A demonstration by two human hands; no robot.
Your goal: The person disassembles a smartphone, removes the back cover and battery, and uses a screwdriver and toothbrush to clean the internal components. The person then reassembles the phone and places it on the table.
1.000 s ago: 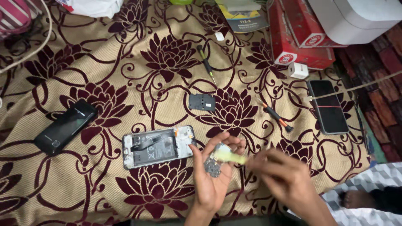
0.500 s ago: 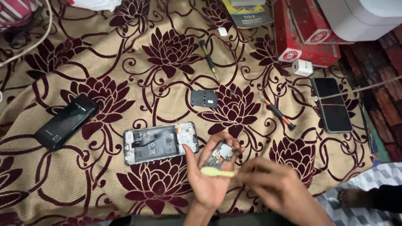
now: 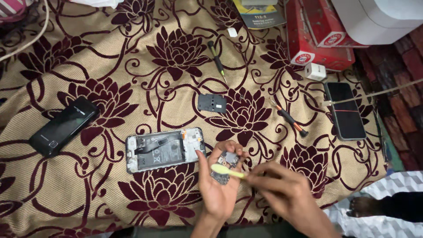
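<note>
Toothbrush crosswise, bristles leftward

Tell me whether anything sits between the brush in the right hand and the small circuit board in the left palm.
Nothing visible does. The yellow brush in the right hand lies directly across the circuit board cradled in the left hand.

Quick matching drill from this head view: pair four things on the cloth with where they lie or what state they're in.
1. circuit board
2. opened phone
3. black phone
4. green-handled brush

a. far left on the cloth
b. held in the left hand
c. gripped by the right hand
d. back off, insides showing

Pairs: 1-b, 2-d, 3-a, 4-c
</note>
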